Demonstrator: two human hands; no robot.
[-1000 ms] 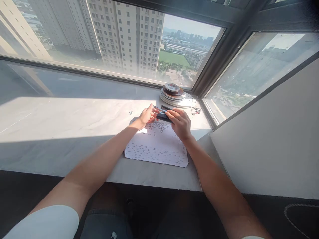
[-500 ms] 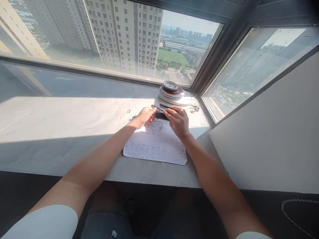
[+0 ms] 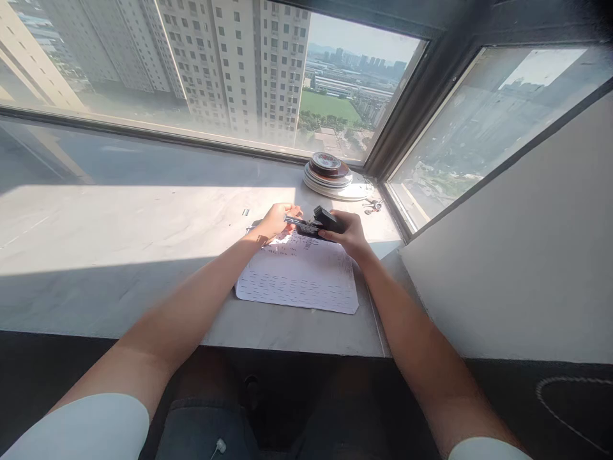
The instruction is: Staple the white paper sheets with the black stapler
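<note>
A black stapler (image 3: 330, 220) is held over the top of a written sheet of paper (image 3: 297, 281), its upper arm swung up from the metal rail and base. My right hand (image 3: 352, 233) is wrapped round the stapler's right end. My left hand (image 3: 278, 220) is at the rail's left end, its fingers curled close together. Anything between those fingertips is too small to make out. A short metallic strip (image 3: 246, 212), like a row of staples, lies on the sill left of my left hand.
A stack of plates (image 3: 328, 176) stands by the window corner, with a bunch of keys (image 3: 373, 206) to its right. The pale stone sill (image 3: 119, 223) ends at a front edge above my lap. A white wall (image 3: 517, 255) bounds the right side.
The stapler's upper arm is tilted up more. My right hand has shifted from fingers over the top to a grip round its right end. My left fingers have moved slightly on the rail's end.
</note>
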